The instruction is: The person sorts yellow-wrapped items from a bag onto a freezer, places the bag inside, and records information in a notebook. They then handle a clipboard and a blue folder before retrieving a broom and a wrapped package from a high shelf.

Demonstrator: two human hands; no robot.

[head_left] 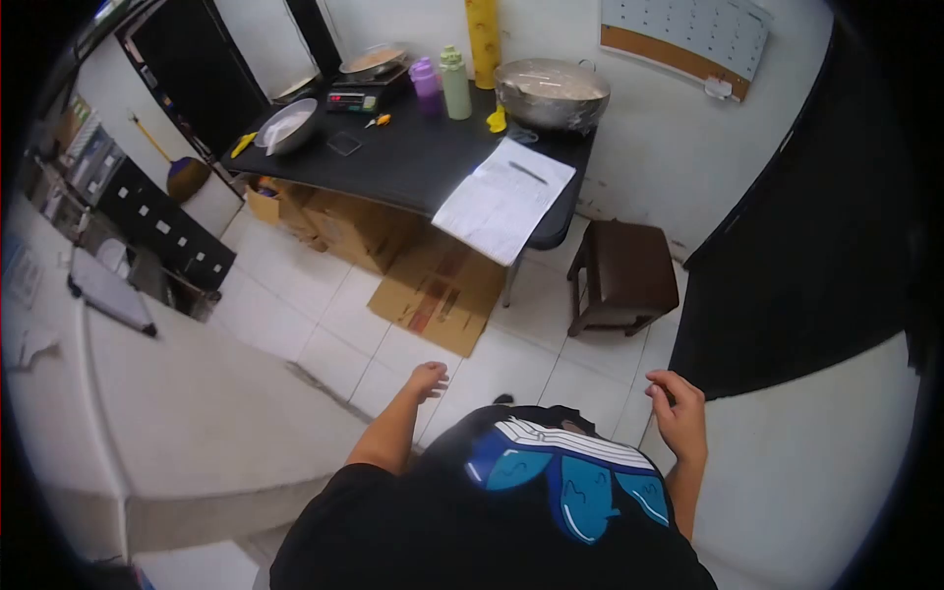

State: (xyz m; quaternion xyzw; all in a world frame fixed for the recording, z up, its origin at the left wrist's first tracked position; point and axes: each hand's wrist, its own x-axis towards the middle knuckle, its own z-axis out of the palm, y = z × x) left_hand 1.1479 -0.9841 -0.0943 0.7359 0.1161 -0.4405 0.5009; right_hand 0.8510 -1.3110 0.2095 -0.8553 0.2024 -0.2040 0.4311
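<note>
My left hand (429,382) hangs in the air over the tiled floor, its fingers loosely bent and apart, holding nothing. On the other side my right hand (678,411) is raised at waist height with slightly curled, separated fingers and nothing in it. Neither hand touches anything. Beyond the left hand a flattened cardboard sheet (435,295) lies on the floor. The brown padded stool (629,275) is the thing nearest to my right hand. An open notebook (492,211) with a pen (528,173) on it overhangs the front edge of the black table (393,167).
A large wrapped metal bowl (553,98), a green bottle (455,87), a purple bottle (426,84), a digital scale (359,96) and a grey bowl (288,128) stand on the table. Cardboard boxes (354,226) sit beneath it. Walls rise on both sides; a broom (185,177) leans far left.
</note>
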